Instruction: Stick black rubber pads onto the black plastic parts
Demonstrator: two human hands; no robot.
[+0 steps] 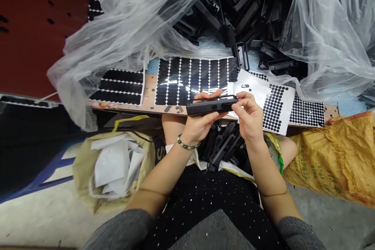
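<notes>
My left hand (197, 127) is wrapped around a long black plastic part (206, 107) with a carbon-fibre pattern, holding it level above the table edge. At the part's right end, the thumb and fingers of my right hand (251, 119) are closed on it. Whether a small piece is also pinched there I cannot tell. Just behind the hands lies a sheet of long black stickers (190, 78). To the right, a white sheet with round black dots (275, 105) hangs partly over the edge. More black plastic parts (224, 146) lie in an open bag on my lap.
Black parts (243, 4) are heaped at the back between clear plastic sheeting (125, 19) on the left and more sheeting on the right. A bag of white paper scraps (117, 164) stands at lower left. A yellow woven sack (336, 156) sits at right.
</notes>
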